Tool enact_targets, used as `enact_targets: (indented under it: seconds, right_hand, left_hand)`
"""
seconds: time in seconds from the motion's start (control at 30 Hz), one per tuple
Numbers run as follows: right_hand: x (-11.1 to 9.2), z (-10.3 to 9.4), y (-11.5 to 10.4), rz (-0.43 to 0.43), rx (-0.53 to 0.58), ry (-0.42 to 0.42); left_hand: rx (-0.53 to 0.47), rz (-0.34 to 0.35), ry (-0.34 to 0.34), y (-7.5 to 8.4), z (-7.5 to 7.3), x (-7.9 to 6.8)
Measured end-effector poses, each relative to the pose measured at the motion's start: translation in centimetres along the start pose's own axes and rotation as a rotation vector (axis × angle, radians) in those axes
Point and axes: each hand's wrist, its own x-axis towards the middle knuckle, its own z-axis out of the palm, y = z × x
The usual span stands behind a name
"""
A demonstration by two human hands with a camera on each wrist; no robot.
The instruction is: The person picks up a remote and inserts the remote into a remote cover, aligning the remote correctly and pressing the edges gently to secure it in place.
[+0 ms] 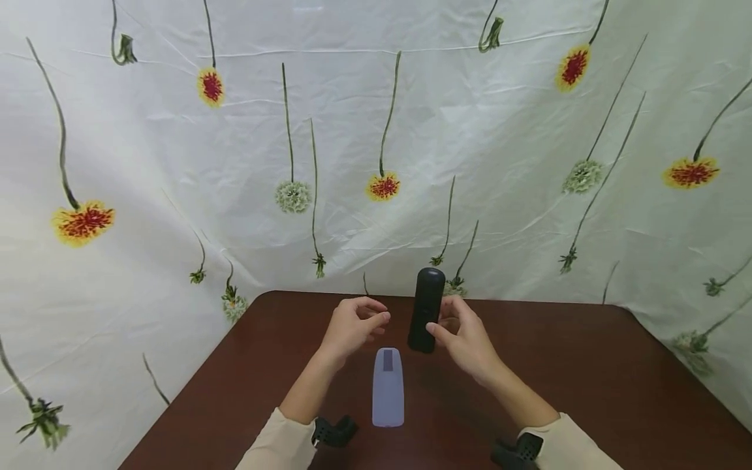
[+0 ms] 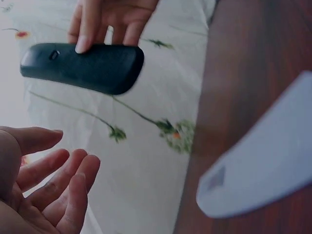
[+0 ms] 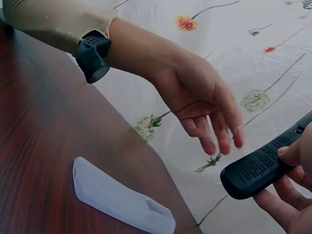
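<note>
My right hand point(image 1: 470, 336) grips a black remote control point(image 1: 427, 310) by its side edges, thumb on one face and fingers behind, held up off the table. In the right wrist view, fine raised lettering covers the face of the remote control point(image 3: 256, 168) turned that way. A pale, translucent sleeve-like cover point(image 1: 388, 391) lies on the table between my forearms, with a rectangular window near its far end. My left hand point(image 1: 352, 326) hovers to the left of the remote, above the cover's far end. Its fingers are loosely bent, with nothing in them, apart from both things.
The dark reddish-brown table point(image 1: 576, 372) reaches back to a white cloth point(image 1: 352, 130) printed with flowers, which hangs behind and along the sides. A black band with a camera mount point(image 1: 335, 432) sits on my left wrist, and another band point(image 1: 519, 450) on the right.
</note>
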Motion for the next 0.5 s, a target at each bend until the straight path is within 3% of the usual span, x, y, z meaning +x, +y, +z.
enact_targets:
  seconds: [0.23,0.5]
  right_hand:
    - [0.6,1.5,1.3,-0.026,-0.036,-0.032]
    - [0.9,2.5,2.3,-0.041,-0.088,-0.036]
  left_hand:
    - [0.31,-0.053,-0.02,-2.7,-0.9,0.1]
    - [0.445,-0.077,-0.075,-4.5,-0.4,0.6]
